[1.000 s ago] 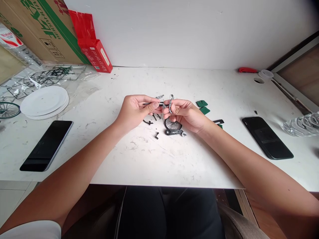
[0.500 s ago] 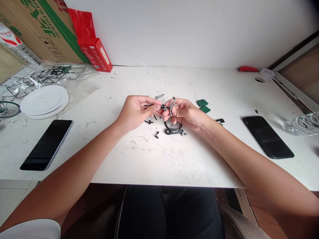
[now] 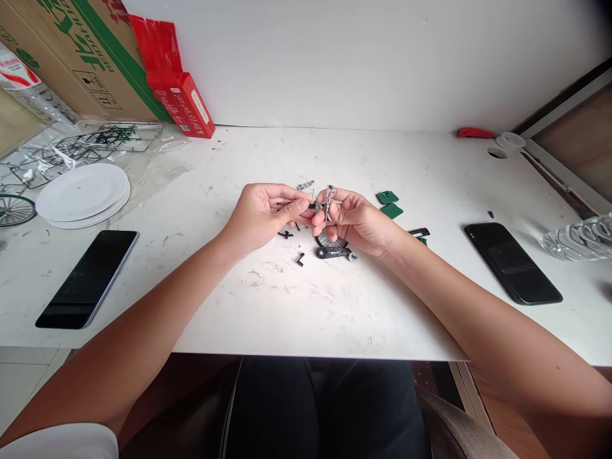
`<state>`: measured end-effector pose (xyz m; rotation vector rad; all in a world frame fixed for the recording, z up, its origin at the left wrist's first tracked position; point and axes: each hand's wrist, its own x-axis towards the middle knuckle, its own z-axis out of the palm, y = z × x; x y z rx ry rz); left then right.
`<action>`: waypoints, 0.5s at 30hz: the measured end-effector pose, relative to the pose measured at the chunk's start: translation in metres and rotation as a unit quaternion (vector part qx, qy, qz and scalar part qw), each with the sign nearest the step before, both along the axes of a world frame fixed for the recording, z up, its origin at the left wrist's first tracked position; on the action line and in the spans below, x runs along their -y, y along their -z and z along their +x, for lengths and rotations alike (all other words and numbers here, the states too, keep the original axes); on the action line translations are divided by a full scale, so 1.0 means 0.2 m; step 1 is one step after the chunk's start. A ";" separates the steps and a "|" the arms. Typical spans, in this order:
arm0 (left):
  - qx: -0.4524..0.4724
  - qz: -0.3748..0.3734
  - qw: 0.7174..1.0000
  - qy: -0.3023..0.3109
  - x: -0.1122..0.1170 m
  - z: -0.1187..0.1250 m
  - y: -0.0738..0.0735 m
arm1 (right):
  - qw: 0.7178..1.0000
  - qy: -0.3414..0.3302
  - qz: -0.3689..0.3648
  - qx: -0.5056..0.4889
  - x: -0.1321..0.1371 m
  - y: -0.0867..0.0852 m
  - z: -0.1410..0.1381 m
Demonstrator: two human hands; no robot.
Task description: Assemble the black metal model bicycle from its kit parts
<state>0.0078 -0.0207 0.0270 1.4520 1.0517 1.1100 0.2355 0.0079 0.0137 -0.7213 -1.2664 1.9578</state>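
Note:
My left hand (image 3: pixel 271 213) is closed, its thumb and forefinger pinching a thin black rod-like part (image 3: pixel 312 206). Between the fingers of my right hand (image 3: pixel 356 220) is a curved silver-grey part (image 3: pixel 329 204), also pinched. The two parts meet, or nearly meet, between my fingertips; whether they are joined I cannot tell. Below my right hand lie a small spoked wheel (image 3: pixel 331 239), partly hidden by the fingers, and a black chain-cover-like part (image 3: pixel 333 253). Small black pieces (image 3: pixel 300 259) are beside them, and a grey piece (image 3: pixel 305 185) lies behind my hands.
Two green plates (image 3: pixel 390 203) lie right of my hands. Phones rest at left (image 3: pixel 88 278) and right (image 3: pixel 514 262). White paper plates (image 3: pixel 82 192), part frames (image 3: pixel 102 140), a red package (image 3: pixel 184 102) and a carton (image 3: pixel 90 57) occupy the back left. A plastic bottle (image 3: pixel 581 237) lies at right.
The curved silver-grey part has turned slightly in my right fingers. My left hand keeps its pinch almost unmoved. The whole view has shifted a little.

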 end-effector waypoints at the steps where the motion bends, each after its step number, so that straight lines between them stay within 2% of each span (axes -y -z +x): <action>1: -0.009 0.009 1.000 -0.003 0.01 0.01 -0.01 | 1.000 0.004 -0.003 -0.006 0.00 0.00 0.00; 5: -0.055 0.078 0.995 -0.024 0.03 0.03 -0.01 | 1.000 0.007 -0.008 -0.017 0.01 0.01 -0.01; 15: -0.120 0.210 0.968 -0.062 0.03 0.04 0.04 | 0.999 0.033 0.017 -0.007 0.00 0.01 -0.01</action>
